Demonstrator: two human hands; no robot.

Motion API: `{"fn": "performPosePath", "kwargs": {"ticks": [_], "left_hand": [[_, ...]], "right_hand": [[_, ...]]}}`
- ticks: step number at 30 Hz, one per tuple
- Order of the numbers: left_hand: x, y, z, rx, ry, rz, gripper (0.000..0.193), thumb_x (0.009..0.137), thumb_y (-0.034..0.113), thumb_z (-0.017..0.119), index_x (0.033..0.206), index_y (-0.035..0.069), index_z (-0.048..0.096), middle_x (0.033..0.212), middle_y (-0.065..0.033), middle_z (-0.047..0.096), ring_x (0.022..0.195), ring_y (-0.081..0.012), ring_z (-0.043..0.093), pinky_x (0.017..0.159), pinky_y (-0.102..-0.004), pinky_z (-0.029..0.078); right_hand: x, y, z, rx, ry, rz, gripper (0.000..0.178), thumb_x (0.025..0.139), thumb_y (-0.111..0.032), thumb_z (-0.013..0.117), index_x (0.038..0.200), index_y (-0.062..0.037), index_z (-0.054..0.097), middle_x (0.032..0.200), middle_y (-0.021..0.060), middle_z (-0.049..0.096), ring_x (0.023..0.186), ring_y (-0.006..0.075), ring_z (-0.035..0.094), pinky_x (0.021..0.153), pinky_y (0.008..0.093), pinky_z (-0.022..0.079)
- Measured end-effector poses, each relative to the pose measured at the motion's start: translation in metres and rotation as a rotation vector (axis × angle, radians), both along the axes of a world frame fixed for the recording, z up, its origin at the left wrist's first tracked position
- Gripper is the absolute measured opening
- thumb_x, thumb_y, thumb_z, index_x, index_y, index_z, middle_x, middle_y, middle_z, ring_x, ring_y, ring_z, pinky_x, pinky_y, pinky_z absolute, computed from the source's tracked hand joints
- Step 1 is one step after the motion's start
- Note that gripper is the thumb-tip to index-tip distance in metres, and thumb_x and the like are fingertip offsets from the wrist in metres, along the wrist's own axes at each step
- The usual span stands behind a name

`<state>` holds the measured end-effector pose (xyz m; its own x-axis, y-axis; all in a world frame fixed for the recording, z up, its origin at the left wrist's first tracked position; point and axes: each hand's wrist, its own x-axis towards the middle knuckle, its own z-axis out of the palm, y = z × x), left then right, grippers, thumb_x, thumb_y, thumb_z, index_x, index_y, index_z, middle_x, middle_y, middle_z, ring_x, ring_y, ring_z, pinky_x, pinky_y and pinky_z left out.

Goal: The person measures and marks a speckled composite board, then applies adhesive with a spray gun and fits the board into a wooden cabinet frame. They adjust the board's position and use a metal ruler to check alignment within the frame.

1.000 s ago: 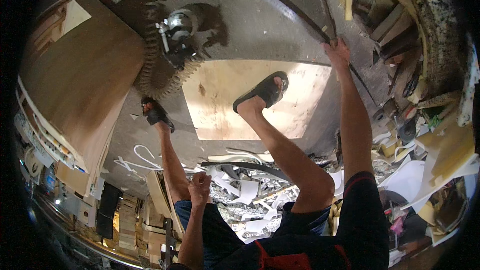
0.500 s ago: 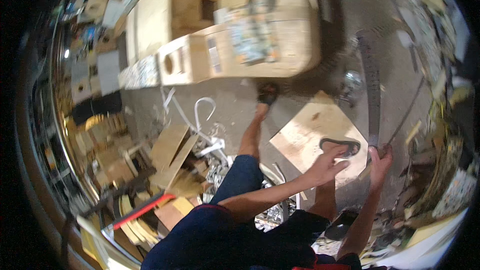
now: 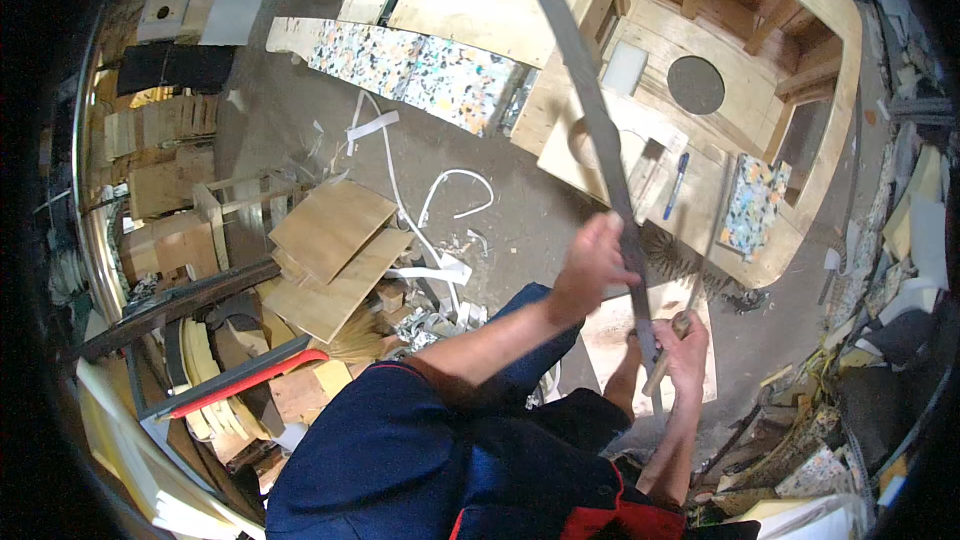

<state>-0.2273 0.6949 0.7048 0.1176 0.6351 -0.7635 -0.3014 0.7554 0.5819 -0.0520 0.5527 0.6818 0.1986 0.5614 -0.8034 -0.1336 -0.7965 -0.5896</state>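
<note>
A long, flat grey metal strip (image 3: pixel 597 110) with a hole near its far end slants across the view toward my body. My left hand (image 3: pixel 590 265) is closed at the strip's left edge, its fingertips against the metal. Beside the strip's near end, my right hand (image 3: pixel 686 348) is closed round a thin rod (image 3: pixel 712 240) with a wooden handle, which points up and away. Its fingers are next to the strip; whether they also grip it I cannot tell. Beneath my hands a pale square board (image 3: pixel 600 340) lies on the floor, with one foot on it.
Ahead stands a large wooden frame (image 3: pixel 835 30) with a round hole, carrying a blue pen (image 3: pixel 677 185) and a speckled block (image 3: pixel 755 208). Plywood offcuts (image 3: pixel 335 230), a red-handled saw (image 3: pixel 240 380) and white strips (image 3: pixel 395 170) lie to the left. Scrap piles line the right.
My view has turned toward the right. The metal strip has come up and tilted left. My left hand has moved from beside it onto its edge; the rod now points upward.
</note>
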Motion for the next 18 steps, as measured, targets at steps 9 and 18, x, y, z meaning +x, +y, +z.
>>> {"fn": "performPosePath", "kwargs": {"ticks": [9, 18], "left_hand": [[-0.197, 0.108, 0.002, 0.101, -0.132, 0.284, 0.043, 0.107, 0.051, 0.046, 0.111, 0.010, 0.055, 0.085, -0.0074, 0.064, 0.073, -0.0221, 0.068, 0.059, -0.0363, 0.061], [-0.383, 0.164, 0.001, 0.263, 0.010, 0.205, 0.035, 0.105, 0.042, 0.055, 0.119, 0.010, 0.053, 0.101, -0.0138, 0.069, 0.090, -0.0267, 0.072, 0.070, -0.0396, 0.063]], "right_hand": [[-0.104, -0.003, 0.028, -0.064, -0.098, 0.234, 0.035, 0.082, -0.019, 0.088, 0.082, -0.0060, 0.055, 0.069, -0.0028, 0.055, 0.063, 0.0066, 0.046, 0.054, 0.0250, 0.040], [-0.235, 0.066, 0.033, 0.142, -0.604, 0.197, 0.035, 0.083, -0.020, 0.085, 0.082, -0.0007, 0.055, 0.063, 0.0078, 0.059, 0.057, 0.0150, 0.052, 0.055, 0.0334, 0.046]]}}
